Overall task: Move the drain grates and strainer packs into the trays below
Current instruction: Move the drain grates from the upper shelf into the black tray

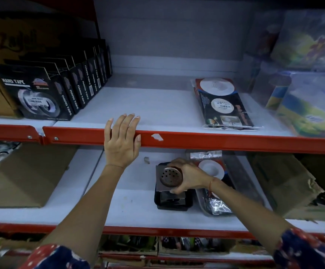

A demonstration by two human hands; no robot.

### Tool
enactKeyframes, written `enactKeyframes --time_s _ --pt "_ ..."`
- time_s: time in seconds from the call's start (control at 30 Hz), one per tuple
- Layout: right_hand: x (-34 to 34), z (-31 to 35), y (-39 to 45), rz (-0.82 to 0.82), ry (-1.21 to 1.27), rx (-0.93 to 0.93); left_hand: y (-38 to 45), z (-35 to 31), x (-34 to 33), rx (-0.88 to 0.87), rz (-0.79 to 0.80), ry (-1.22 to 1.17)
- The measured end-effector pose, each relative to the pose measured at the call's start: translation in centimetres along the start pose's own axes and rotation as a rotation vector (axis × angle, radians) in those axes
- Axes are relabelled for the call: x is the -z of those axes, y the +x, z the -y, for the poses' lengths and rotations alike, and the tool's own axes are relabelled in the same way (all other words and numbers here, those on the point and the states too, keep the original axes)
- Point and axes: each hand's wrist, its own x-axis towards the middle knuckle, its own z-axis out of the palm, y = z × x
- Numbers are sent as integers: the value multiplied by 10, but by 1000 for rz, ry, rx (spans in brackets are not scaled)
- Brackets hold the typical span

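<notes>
My right hand (187, 174) grips a square metal drain grate (167, 178) with a round perforated centre, holding it just above a black tray (172, 204) on the lower shelf; more metal shows inside that tray. To its right a second tray (202, 200) holds strainer packs (213, 169) with a white round strainer showing. On the upper shelf lies a stack of strainer packs (222, 103) at the right. My left hand (121, 140) rests with straight fingers over the red front edge (196, 140) of the upper shelf.
Black nano tape boxes (41, 92) line the upper shelf's left side, and clear-wrapped colourful packages (309, 90) stand at the right. Cardboard boxes (21, 175) flank the trays on the lower shelf, one at the left and a torn one (286, 181) at the right.
</notes>
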Motion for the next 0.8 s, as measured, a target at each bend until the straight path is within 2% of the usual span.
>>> enactKeyframes --time_s 0.07,0.13,0.4,0.6,0.8 --pt "-11 -12 14 107 -84 -109 0 1 -2 -5 -13 7" --pt "-24 -20 28 163 -15 -158 0 1 -3 -9 -26 16" --pt "-59 -28 63 255 -21 -176 0 3 -8 -34 -63 48" --pt "-73 -31 64 236 -93 -165 -1 4 -8 -40 -37 57" --pt "-45 -3 28 102 -86 -17 0 3 -1 -13 38 27"
